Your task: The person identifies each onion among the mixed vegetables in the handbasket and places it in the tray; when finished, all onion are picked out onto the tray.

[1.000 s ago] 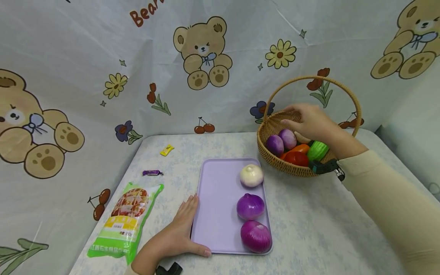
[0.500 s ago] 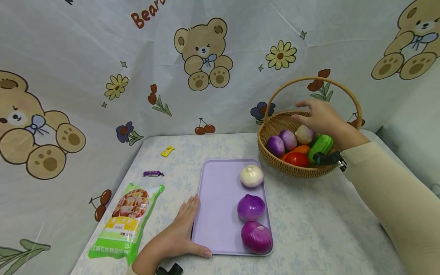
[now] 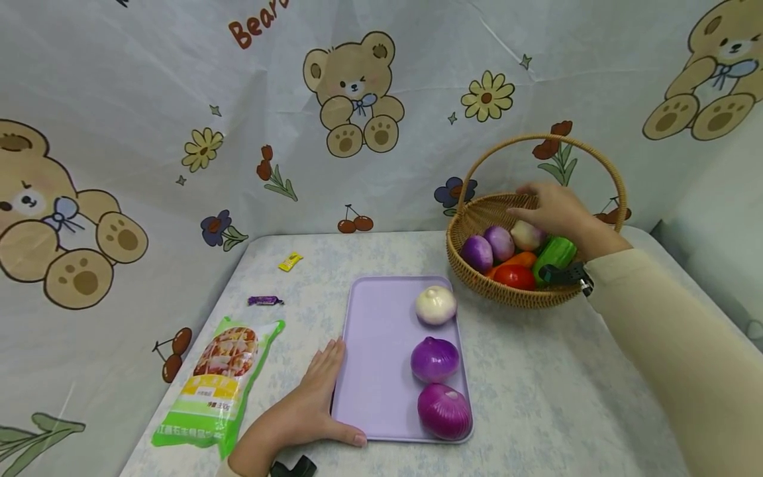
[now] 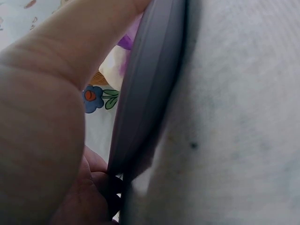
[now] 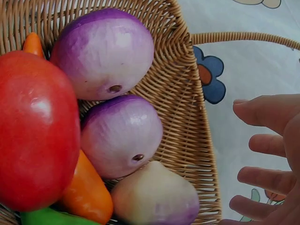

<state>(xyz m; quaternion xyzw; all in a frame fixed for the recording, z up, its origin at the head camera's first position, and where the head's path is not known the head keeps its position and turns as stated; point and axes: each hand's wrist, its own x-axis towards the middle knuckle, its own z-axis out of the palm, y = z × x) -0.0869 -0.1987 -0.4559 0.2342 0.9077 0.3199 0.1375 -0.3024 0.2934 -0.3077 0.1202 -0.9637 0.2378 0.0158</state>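
Observation:
My right hand (image 3: 552,211) hovers over the back right of a wicker basket (image 3: 485,286), fingers spread and holding nothing. Below it a white-and-purple turnip (image 3: 527,236) rests beside two purple-and-white turnips (image 5: 104,54). A red tomato (image 5: 37,131), something orange like a carrot (image 5: 87,185) and a ridged green vegetable (image 3: 556,255) share the basket. My left hand (image 3: 304,406) lies along the left edge of a lilac tray (image 3: 375,351), thumb at its near corner. Down the tray's right side sit a white onion (image 3: 436,305) and two purple onions (image 3: 444,411).
A green-and-white food packet (image 3: 211,391) lies left of my left hand. Behind it are a purple-wrapped candy (image 3: 265,301) and a yellow-wrapped candy (image 3: 290,262). The basket's tall handle (image 3: 539,136) arches over my right hand. A bear-print cloth (image 3: 411,185) hangs behind the table.
My right hand has drawn back to the right from low over the white-and-purple turnip, uncovering it, then dipped slightly. The left hand and tray have stayed put.

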